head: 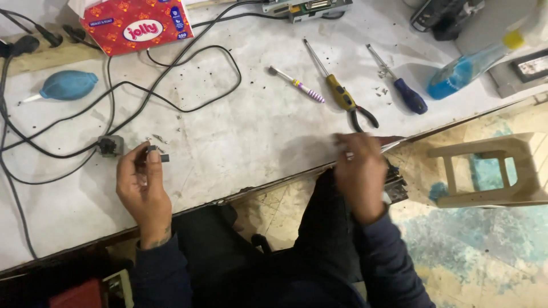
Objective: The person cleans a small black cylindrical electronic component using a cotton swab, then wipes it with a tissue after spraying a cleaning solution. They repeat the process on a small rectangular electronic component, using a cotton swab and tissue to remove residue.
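Note:
My left hand (142,185) rests on the white worktable (245,137) at the left, its fingertips pinched on a small dark part (158,155). Just left of it lies a small grey block (110,145) with a black cable running from it. My right hand (359,171) hangs at the table's front edge, blurred, over a dark flat device (397,185) on my lap; whether it grips that device is unclear.
Black cables (171,85) loop across the left half. A blue dust blower (67,85), a red tissue box (137,25), a striped small tool (299,85), yellow-handled pliers (342,97), a blue screwdriver (408,94) and a blue spray bottle (468,68) lie further back. A beige plastic stool (496,171) stands right.

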